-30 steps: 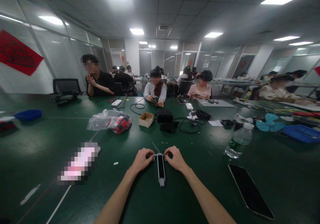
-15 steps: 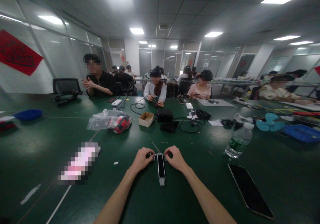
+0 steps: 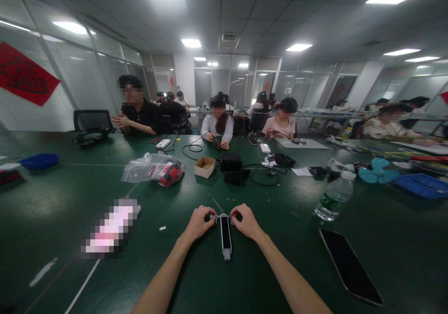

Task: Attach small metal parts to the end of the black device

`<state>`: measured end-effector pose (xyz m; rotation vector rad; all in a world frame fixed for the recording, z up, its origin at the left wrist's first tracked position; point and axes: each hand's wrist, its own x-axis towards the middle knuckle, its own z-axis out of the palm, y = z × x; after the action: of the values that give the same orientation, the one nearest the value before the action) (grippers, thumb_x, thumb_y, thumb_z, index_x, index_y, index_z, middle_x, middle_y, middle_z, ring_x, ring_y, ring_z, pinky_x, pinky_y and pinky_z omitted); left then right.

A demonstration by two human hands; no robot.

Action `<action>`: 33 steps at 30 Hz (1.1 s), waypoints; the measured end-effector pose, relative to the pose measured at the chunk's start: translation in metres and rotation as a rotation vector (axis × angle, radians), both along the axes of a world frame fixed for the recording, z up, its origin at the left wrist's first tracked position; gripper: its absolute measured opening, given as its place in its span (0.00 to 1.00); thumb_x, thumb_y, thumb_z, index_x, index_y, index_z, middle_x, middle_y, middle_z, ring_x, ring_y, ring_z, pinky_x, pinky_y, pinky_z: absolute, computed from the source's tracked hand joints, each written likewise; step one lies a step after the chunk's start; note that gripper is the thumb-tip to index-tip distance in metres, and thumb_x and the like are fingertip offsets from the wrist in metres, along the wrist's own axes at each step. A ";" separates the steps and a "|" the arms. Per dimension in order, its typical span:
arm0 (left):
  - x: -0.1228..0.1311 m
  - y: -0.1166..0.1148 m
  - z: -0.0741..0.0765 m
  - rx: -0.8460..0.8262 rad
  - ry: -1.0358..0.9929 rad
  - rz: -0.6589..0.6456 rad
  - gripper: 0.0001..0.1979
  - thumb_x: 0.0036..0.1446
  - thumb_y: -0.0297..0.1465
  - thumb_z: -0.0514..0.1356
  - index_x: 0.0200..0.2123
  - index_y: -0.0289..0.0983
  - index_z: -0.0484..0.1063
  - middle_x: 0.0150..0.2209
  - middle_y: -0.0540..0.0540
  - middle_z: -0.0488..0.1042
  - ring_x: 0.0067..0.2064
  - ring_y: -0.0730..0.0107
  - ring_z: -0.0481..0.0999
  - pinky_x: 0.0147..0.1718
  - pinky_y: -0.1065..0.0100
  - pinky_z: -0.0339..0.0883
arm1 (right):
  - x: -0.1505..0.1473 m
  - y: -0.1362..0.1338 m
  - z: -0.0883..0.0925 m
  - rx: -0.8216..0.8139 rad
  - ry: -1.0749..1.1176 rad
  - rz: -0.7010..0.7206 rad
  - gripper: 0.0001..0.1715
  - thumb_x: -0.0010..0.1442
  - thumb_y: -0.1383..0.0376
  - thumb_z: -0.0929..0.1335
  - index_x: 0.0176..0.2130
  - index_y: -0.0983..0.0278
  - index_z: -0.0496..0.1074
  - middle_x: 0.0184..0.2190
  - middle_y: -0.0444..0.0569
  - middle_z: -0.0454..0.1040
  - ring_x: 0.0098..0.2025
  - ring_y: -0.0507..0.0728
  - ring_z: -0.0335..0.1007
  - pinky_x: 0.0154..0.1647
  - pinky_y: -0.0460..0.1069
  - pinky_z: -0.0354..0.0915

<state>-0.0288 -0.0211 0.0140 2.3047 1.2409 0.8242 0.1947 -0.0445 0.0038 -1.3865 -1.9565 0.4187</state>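
Observation:
In front of me on the green table lies a slim black-and-white device, its long side pointing toward me and a grey block at its near end. Small side pieces stick out left and right at its far end. My left hand pinches the left side piece between thumb and fingertips. On the opposite side, my right hand is closed in a like pinch on the right side piece. The fingertips cover most of both pieces, so their exact kind is hidden.
A water bottle and a dark phone are at right; a lit, blurred-out phone lies left. Beyond are a plastic bag, a small box, black cases and cables. Several people sit across the table.

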 end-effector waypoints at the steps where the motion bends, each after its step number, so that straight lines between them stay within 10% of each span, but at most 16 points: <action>1: 0.000 0.000 0.000 0.001 -0.001 0.000 0.06 0.55 0.31 0.58 0.35 0.40 0.76 0.34 0.49 0.76 0.38 0.66 0.71 0.38 0.66 0.61 | 0.000 0.000 0.000 -0.002 -0.001 0.000 0.06 0.55 0.69 0.64 0.31 0.61 0.72 0.32 0.46 0.73 0.39 0.57 0.65 0.43 0.52 0.59; 33: -0.001 0.003 -0.005 -0.014 -0.037 0.010 0.04 0.53 0.31 0.61 0.33 0.40 0.76 0.34 0.49 0.76 0.39 0.66 0.72 0.40 0.66 0.62 | 0.002 0.000 0.001 -0.032 0.021 0.006 0.05 0.56 0.66 0.65 0.32 0.61 0.72 0.33 0.47 0.73 0.39 0.57 0.65 0.43 0.53 0.60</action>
<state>-0.0300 -0.0179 0.0091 2.2639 1.2388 0.8550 0.1965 -0.0450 0.0052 -1.3908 -1.9451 0.4682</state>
